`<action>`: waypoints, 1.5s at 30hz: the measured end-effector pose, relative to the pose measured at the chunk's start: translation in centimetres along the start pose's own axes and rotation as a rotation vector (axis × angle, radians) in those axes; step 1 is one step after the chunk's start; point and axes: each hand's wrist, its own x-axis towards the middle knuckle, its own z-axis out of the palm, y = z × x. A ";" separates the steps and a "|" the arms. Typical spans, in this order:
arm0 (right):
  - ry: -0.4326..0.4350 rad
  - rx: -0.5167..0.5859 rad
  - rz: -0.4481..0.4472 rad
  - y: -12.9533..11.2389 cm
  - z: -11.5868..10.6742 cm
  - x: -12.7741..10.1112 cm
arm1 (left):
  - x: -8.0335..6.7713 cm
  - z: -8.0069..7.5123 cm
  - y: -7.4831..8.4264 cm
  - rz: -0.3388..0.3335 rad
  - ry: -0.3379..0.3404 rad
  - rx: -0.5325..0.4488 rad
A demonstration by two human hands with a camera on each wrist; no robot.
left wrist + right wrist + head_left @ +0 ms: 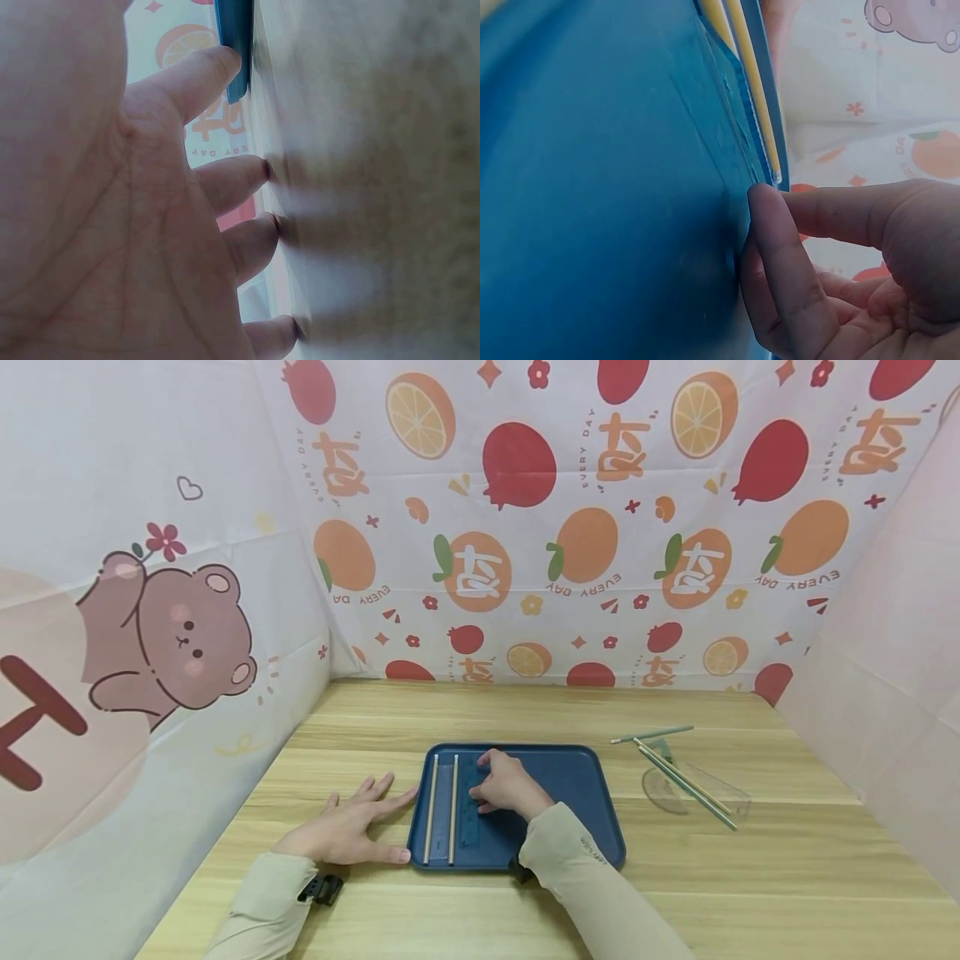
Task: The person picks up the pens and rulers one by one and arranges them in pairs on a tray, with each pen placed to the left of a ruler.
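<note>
Head view: left hand (347, 827) flat on desk (750, 877) steadies blue tray (577, 777) while right hand (507, 787) fingertips press the clear ruler (470, 810) into place; next, likely fetching pencils (678, 772) lying far right.

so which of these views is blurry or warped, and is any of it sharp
Head view: sharp and evenly lit, but wide-angle, so the wooden table edges bow. Left wrist view: left hand too close, table surface smeared soft. Right wrist view: dim, bluish; blue tray fills it, fingers fairly sharp.

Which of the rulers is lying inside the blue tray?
The clear straight ruler under the right hand, beside two pencils. The protractor and set square lie on the table, outside the tray.
</note>
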 end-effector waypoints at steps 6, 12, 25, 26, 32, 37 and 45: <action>-0.007 -0.026 -0.008 0.1 0.1 0.0 | 0.0 0.1 0.0 0.000 -0.002 -0.002; -0.006 -0.083 -0.005 0.2 0.1 0.1 | 0.1 0.2 -0.2 0.007 0.003 0.007; 0.004 -0.144 -0.037 0.7 -0.3 0.0 | 0.1 0.2 -0.2 0.006 0.002 0.006; 0.003 -0.150 -0.041 0.8 -0.4 0.0 | 0.1 0.2 -0.3 0.006 0.002 0.008; -0.004 -0.181 -0.064 1.1 -1.1 -0.1 | 0.1 0.2 -0.2 0.004 0.002 0.010; -0.003 -0.186 -0.081 1.3 -1.7 -0.3 | 0.1 0.2 -0.2 0.002 0.002 0.009; -0.028 -0.226 -0.108 1.6 -3.1 -0.8 | 0.0 0.2 0.0 0.007 0.004 0.009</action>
